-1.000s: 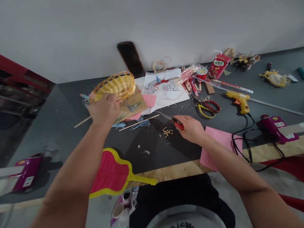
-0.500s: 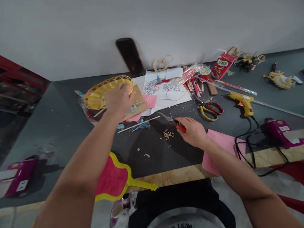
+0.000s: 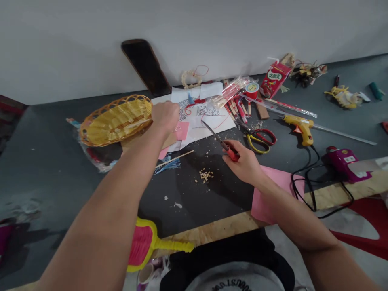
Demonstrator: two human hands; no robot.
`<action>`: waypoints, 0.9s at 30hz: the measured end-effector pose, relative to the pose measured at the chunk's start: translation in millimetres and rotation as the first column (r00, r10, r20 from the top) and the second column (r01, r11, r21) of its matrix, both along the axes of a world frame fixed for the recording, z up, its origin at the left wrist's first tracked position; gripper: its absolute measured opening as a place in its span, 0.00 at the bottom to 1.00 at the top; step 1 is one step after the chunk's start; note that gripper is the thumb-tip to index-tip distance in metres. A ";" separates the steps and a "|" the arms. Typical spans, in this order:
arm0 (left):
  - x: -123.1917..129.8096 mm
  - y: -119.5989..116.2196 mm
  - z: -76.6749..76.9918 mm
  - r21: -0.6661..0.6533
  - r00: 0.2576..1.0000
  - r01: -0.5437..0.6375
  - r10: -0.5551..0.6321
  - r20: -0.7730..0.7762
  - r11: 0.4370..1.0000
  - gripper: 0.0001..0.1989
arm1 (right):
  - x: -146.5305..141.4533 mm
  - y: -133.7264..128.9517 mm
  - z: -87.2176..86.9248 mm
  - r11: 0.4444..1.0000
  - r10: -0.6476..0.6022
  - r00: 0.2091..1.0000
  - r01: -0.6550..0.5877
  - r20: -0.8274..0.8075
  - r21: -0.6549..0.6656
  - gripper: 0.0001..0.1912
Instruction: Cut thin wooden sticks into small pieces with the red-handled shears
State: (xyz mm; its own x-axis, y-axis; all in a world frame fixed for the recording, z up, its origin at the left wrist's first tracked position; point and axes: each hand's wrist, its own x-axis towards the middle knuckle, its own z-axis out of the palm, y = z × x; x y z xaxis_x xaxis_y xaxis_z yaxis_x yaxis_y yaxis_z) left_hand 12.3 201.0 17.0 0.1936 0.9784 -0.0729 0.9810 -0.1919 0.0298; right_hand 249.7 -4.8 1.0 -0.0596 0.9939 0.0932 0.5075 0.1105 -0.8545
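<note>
My left hand [image 3: 166,116] is closed, its fingertips mostly hidden, to the right of the yellow woven basket [image 3: 104,121]. A thin wooden stick [image 3: 136,124] runs from this hand leftward across the basket. My right hand [image 3: 242,159] is shut on the red handle of a knife [image 3: 216,136]. Its slim blade points up and left over the edge of the white paper [image 3: 200,131]. Below the blade lies a small heap of short cut wooden bits [image 3: 205,175]. Another thin stick [image 3: 178,157] rests over blue tassels [image 3: 170,165] on the table.
Scissors [image 3: 260,140], a yellow glue gun [image 3: 300,127] and its black cord lie to the right. A phone [image 3: 147,66] leans on the wall. Pink paper [image 3: 274,190] sits under my right forearm, and a pink-and-yellow fan [image 3: 145,242] at the front edge. A red drink carton [image 3: 275,79] stands behind.
My left hand has moved from over the basket to its right side, bringing the stick across the basket. The knife blade has lifted and turned upward. The view has shifted to the right.
</note>
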 end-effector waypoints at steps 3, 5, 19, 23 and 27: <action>3.6 -7.3 6.9 0.055 0.990 -0.009 0.017 -0.141 0.998 0.17 | -0.1 0.0 -1.1 1.000 0.010 1.000 -0.010 0.011 -0.005 0.21; 8.2 -19.6 14.3 0.052 0.988 0.013 -0.005 -0.156 0.999 0.18 | 0.5 0.9 -1.4 1.000 0.007 1.000 -0.007 0.012 0.006 0.21; 18.8 -177.5 27.3 -0.077 0.964 0.187 -0.168 0.205 0.979 0.11 | 4.7 7.8 -8.1 1.000 -0.013 0.998 0.014 -0.060 0.014 0.21; 17.2 -185.1 20.3 -0.177 0.941 0.171 -0.107 0.322 0.969 0.09 | 3.4 6.6 -7.0 1.000 -0.007 1.000 0.007 -0.015 0.010 0.20; 14.3 -187.6 16.2 -0.183 0.921 0.175 -0.095 0.379 0.967 0.09 | 4.8 6.3 -4.9 0.998 -0.054 0.993 0.051 0.109 0.027 0.12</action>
